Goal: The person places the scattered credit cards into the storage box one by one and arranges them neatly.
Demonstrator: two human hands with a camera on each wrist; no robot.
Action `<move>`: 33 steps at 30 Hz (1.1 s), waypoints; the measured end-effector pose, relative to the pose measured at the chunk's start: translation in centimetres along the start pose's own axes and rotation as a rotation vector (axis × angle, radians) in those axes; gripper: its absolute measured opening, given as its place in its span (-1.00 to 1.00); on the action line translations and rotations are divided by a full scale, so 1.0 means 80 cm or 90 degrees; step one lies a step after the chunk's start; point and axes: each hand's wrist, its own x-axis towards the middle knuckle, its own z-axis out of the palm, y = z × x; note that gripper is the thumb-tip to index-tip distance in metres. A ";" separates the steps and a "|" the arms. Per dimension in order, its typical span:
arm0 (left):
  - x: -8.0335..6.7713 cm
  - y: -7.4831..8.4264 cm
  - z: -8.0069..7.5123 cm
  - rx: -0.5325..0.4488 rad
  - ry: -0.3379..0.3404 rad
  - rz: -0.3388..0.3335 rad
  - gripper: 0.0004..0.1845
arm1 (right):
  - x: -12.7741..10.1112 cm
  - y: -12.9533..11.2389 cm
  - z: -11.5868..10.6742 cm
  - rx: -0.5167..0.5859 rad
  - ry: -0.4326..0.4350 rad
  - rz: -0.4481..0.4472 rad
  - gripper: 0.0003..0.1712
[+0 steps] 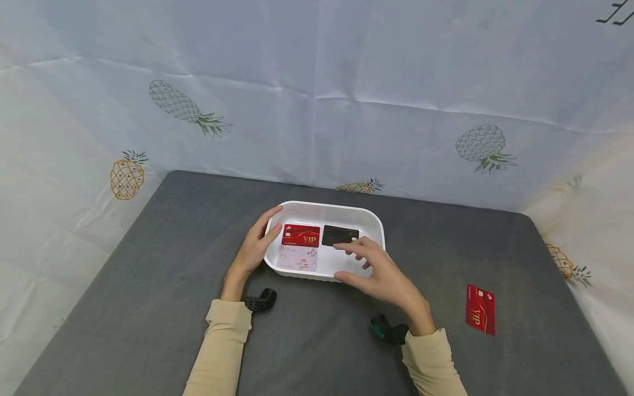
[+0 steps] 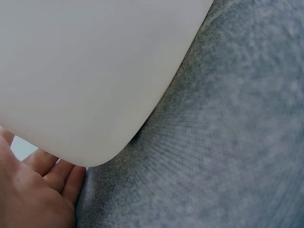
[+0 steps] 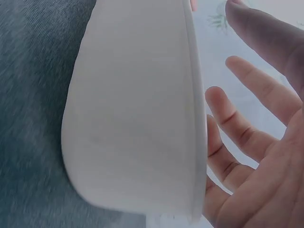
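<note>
Spread fingers of the right hand (image 1: 378,272) hover over the black card (image 1: 339,235) in the white tray (image 1: 376,225) at frame centre, partly hiding it; the left hand (image 1: 255,245), fingers relaxed, rests on the tray's left rim.

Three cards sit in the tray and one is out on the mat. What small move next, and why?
Probably draw the right hand back from the white tray toward the red card lying alone on the grey mat. The tray's near-right space looks free, and the left hand rests on the rim.
</note>
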 end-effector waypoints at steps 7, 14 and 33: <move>0.001 0.001 0.000 -0.008 0.001 0.007 -0.44 | -0.019 0.009 -0.012 -0.044 0.054 -0.034 -0.42; 0.000 0.002 0.000 -0.009 0.003 0.003 -0.44 | -0.033 0.011 -0.024 -0.055 0.084 -0.033 -0.40; 0.000 0.000 0.001 -0.013 -0.003 -0.002 -0.44 | -0.060 0.017 -0.056 -0.083 0.087 0.001 -0.39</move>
